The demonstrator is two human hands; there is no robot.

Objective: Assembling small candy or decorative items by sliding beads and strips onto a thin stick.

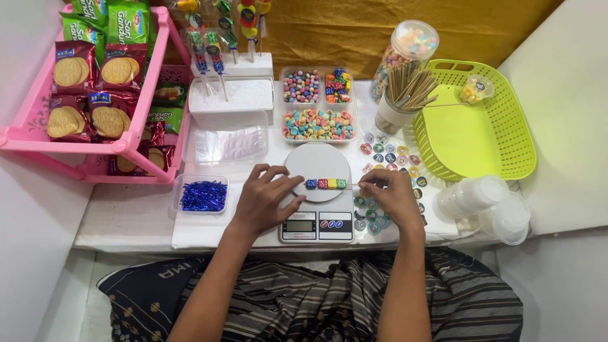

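Note:
A thin wooden skewer with several coloured candy cubes lies across the round white plate of a small kitchen scale. My right hand pinches the skewer's bare right end. My left hand rests beside the scale's left edge, fingertips touching the blue cube at the skewer's left end.
Clear trays of coloured candies sit behind the scale, with a cup of skewers, a candy jar, a lime basket, round stickers, plastic lids, blue twist ties, clear bags and a pink biscuit rack.

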